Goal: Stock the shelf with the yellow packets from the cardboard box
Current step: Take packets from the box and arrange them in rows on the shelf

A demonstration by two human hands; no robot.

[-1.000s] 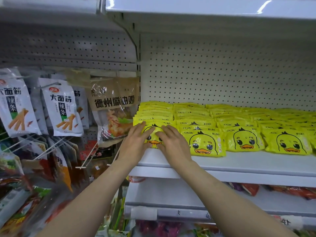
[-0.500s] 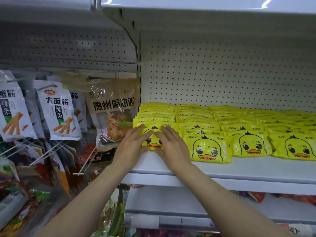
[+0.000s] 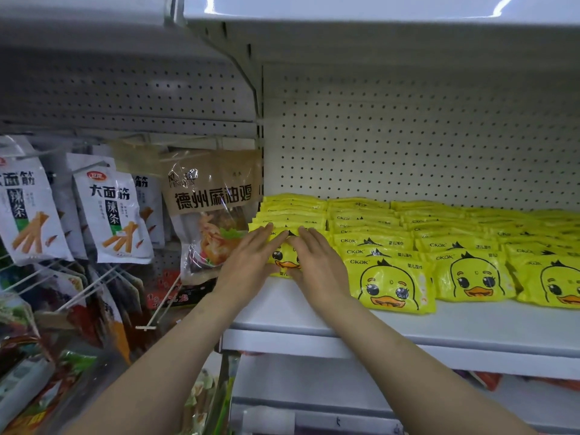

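Rows of yellow packets (image 3: 392,287) with a cartoon duck face lie overlapped on the white shelf (image 3: 439,324), from its left end to the right edge of view. Both my hands lie flat on the front packet of the leftmost row (image 3: 285,260). My left hand (image 3: 248,265) presses its left side with straight fingers. My right hand (image 3: 317,265) presses its right side the same way. The duck's face shows between the two hands. No cardboard box is in view.
A white pegboard back panel (image 3: 408,136) rises behind the packets, under an upper shelf (image 3: 345,23). To the left hang white snack bags (image 3: 110,215) and a brown bag (image 3: 213,208) on metal hooks. A lower shelf (image 3: 314,390) sits beneath.
Both hands have stayed flat on the leftmost front packet. The view has shifted slightly, so the shelf sits lower and further right in the frame.
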